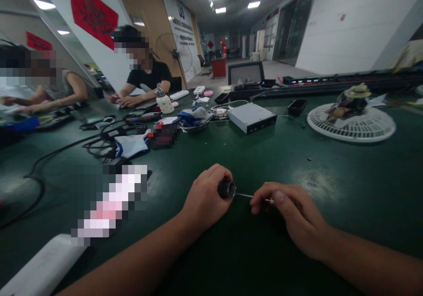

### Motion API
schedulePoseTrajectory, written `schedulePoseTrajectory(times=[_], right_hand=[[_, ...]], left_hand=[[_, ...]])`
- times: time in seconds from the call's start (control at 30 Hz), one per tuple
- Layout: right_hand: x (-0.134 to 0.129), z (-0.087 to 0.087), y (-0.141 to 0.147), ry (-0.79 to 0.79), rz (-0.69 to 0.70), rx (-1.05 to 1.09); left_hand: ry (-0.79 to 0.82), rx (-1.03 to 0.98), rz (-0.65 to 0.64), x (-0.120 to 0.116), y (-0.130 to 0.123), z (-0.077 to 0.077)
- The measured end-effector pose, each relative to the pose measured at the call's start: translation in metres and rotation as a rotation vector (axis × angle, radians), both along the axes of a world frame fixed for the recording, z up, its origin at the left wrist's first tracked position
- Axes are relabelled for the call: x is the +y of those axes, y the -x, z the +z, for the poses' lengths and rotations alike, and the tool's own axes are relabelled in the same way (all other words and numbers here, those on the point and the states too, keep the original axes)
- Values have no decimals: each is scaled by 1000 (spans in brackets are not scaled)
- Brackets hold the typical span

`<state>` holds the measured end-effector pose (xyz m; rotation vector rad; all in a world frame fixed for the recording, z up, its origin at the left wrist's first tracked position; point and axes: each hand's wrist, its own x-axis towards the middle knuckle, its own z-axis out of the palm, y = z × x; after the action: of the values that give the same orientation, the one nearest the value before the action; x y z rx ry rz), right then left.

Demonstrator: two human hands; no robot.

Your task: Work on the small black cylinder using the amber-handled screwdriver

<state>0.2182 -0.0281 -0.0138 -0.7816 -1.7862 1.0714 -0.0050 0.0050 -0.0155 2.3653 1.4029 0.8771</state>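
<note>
My left hand (pixel 208 194) is closed around a small black cylindrical part (pixel 226 189), whose round open end faces right. In my right hand (pixel 291 212) a thin metal rod, looking like a screwdriver shaft (pixel 243 195), is pinched between thumb and fingers. Its tip reaches the edge of the black part, but I cannot tell whether it goes inside. My palm and fingers hide the handle of the tool. Both hands are just above the green tabletop (pixel 257 155).
A silver disc drive (pixel 253 116) lies beyond my hands. At the right sits a white fan grille (pixel 352 121) with a motor on it. Cables (pixel 109 133), a cloth (pixel 132 145) and a bottle (pixel 163 101) clutter the left, where two people sit. A white device (pixel 42 265) lies front left.
</note>
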Motion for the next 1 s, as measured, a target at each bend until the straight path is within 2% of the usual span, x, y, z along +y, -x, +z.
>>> schedulePoseTrajectory(times=[0.17, 0.4, 0.63, 0.87, 1.0], right_hand=[[-1, 1, 0, 17, -44, -9], [-1, 5, -1, -35, 91, -5], [-1, 0, 1, 7, -42, -20], [-1, 3, 0, -26, 115, -17], [-1, 2, 0, 13, -13, -39]], left_hand=[[-3, 3, -17, 0, 0, 0], [-25, 12, -21, 0, 0, -1], [-15, 27, -38, 0, 0, 0], [-37, 36, -33, 0, 0, -1], [-38, 47, -48, 0, 0, -1]])
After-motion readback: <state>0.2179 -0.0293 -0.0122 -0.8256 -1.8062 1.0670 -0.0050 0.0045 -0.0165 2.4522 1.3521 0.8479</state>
